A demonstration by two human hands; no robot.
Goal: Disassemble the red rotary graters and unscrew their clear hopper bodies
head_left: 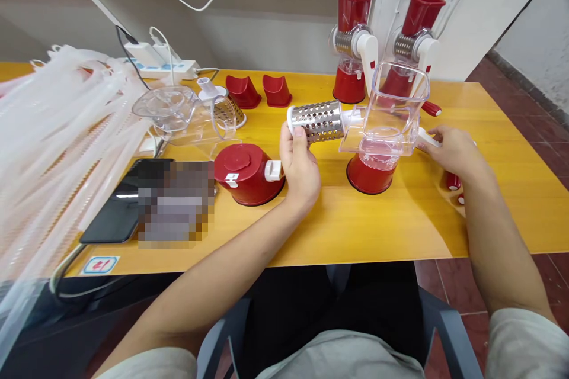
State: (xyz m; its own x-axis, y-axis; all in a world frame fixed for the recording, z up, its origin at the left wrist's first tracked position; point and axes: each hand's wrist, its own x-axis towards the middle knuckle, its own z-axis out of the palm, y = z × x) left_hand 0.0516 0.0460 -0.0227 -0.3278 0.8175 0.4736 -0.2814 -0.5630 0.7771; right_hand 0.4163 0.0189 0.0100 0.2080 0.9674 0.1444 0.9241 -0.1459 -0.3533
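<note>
My left hand [303, 170] grips the white-rimmed end of a perforated metal grater drum [317, 119]. The drum lies level, its white shaft pointing into the side opening of a clear plastic hopper housing [393, 115]. That housing stands upright on a red base [371, 174]. On its far right side, my right hand [457, 151] has its fingers closed on a white crank handle [428, 138]; part of the handle is hidden by the hand. Just left of my left hand sits another red base [249, 180] with a white knob.
Behind stand two assembled red graters [349, 86]. Two red pushers [242, 92], a clear housing [166, 108] and another drum [233, 112] lie back left. Red-tipped handles [453, 181] lie right. A phone [118, 207], plastic bags [66, 130] and a power strip [178, 69] occupy the left.
</note>
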